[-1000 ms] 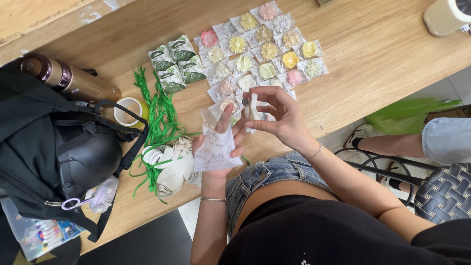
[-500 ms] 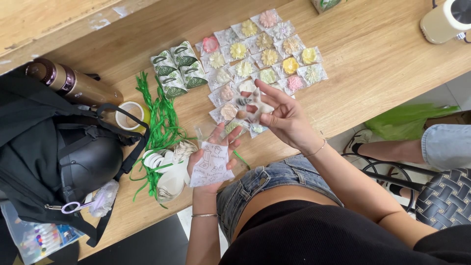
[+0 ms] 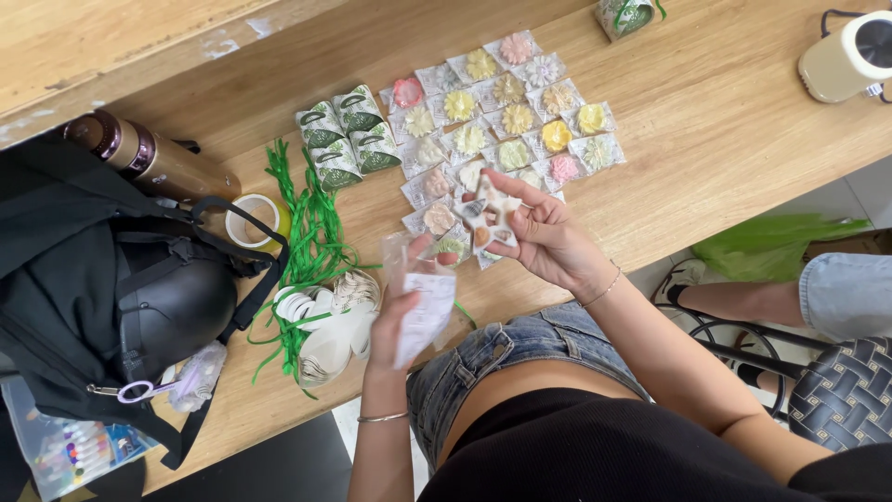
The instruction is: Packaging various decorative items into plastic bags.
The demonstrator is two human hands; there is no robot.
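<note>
A small white star-shaped piece [image 3: 490, 216] is pinched between the thumb and fingers [image 3: 525, 223] of the right hand [image 3: 544, 242], held just above the near edge of the wooden surface [image 3: 725, 121]. Its exact make cannot be told, since part of it is covered by the fingers. A clear plastic packet [image 3: 423, 311] with a white panel is gripped in the left hand [image 3: 395, 316], whose fingers are curled shut around it; what the packet holds cannot be made out, as the plastic is blurred.

Just beyond the right hand, rows of small flower-shaped pieces in clear wrappers [image 3: 506, 116] are laid out flat, in pink, yellow, cream and pale green. The nearest of these are partly hidden by the right hand. Beside them, green-and-white leaf-patterned packets [image 3: 344, 135] are grouped together.

To the left of the left hand, a heap of green ribbon strips [image 3: 311, 228] and white tags [image 3: 321, 321] is seen, the tags tangled and hard to count. A roll of tape [image 3: 251, 221] lies near a brown flask [image 3: 153, 158], which is partly covered by a black bag [image 3: 102, 288]. A cream-coloured device [image 3: 846, 60] is cut off at the upper right edge. Another person's leg in denim [image 3: 846, 293] is seen at the right, well apart.
</note>
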